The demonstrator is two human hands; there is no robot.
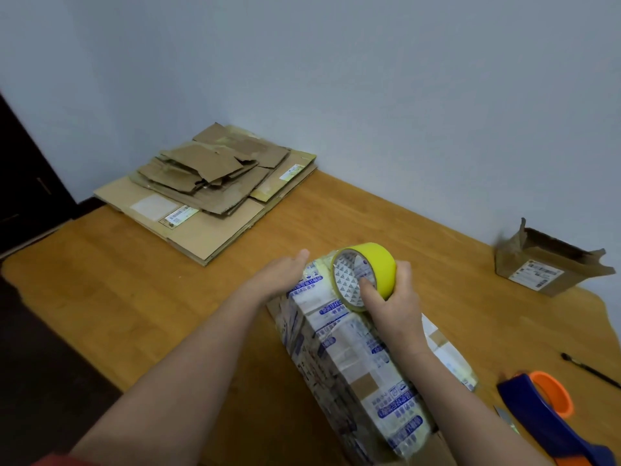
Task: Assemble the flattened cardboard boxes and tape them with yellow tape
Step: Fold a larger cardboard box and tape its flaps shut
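An assembled cardboard box (353,358), covered in white tape with blue print, lies on the wooden table (134,280) in front of me. My right hand (391,304) grips a roll of yellow tape (366,274) at the box's far end, thumb inside the core. My left hand (285,274) rests flat with straight fingers against the box's far left corner. A stack of flattened cardboard boxes (208,190) lies at the back left of the table.
An open cardboard box (551,264) stands at the table's right edge by the wall. A blue and orange tape dispenser (544,408) and a dark pen (588,369) lie to the right of the box. The table's left edge drops to a dark floor.
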